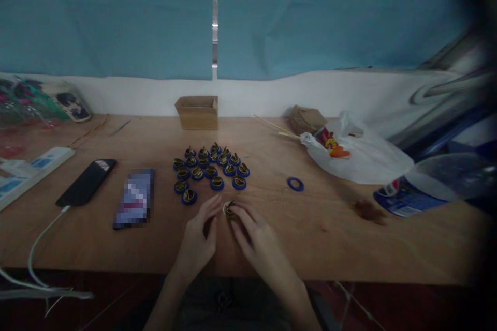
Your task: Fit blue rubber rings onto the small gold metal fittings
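My right hand (pixel 250 227) pinches a small round brass-coloured clip piece (pixel 228 210) with a pale edge, low over the wooden table. Just left of it is my left hand (pixel 201 227), fingers bent and thumb apart, with nothing visible between them; whether a fingertip touches the piece I cannot tell. Beyond both hands stands a cluster of several round blue-rimmed pieces with brass-coloured clips (pixel 217 182). A loose blue ring (pixel 295 184) lies flat to the right of my right hand.
An open cardboard box (pixel 199 114) stands at the wall. To the left are a phone with a pixelated screen (pixel 134 199), a black phone (pixel 87 182) on a cable and a power strip (pixel 39 168). Rightward lie a white plastic bag (pixel 368 155) and a cut-open bottle (pixel 415 189).
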`<state>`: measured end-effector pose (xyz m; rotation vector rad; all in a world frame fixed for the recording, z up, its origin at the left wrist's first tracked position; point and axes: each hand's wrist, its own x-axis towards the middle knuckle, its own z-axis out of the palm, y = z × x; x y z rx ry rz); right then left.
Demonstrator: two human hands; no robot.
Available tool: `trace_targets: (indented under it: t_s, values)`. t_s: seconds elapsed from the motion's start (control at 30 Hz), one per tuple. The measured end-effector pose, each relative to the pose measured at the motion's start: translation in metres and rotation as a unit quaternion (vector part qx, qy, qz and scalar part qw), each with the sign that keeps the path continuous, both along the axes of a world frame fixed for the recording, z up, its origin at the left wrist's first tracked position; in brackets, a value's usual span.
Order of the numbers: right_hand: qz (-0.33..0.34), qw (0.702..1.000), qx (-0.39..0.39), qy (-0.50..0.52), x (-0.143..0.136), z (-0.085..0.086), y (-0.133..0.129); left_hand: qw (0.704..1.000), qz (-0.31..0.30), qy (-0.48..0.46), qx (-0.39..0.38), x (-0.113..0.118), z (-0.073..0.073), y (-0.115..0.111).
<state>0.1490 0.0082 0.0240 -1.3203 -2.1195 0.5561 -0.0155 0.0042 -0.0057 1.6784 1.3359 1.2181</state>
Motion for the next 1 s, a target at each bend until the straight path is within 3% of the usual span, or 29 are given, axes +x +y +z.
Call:
trace_targets:
  t_s: [0.27,0.5,0.67,0.77,1.0]
  values:
    - [0.096,0.981,0.086,-0.148,-0.007,0.009,0.018,0.986,0.153,0.072,0.006,-0.007,0.001,0.001]
    - [0.137,0.966,0.087,-0.202,0.006,0.007,0.023,0.98,0.186,0.065,-0.014,-0.01,0.001,-0.001]
    - [0.088,0.971,0.087,-0.207,0.035,0.004,0.007,0.982,0.175,0.064,-0.002,-0.01,-0.002,0.001]
    - [0.03,0.97,0.078,-0.226,0.061,0.004,0.012,0.984,0.167,0.063,-0.004,-0.01,-0.003,0.001]
    - [-0.051,0.939,0.054,-0.336,0.102,0.01,0.092,0.984,0.16,0.068,-0.026,-0.01,-0.005,0.0]
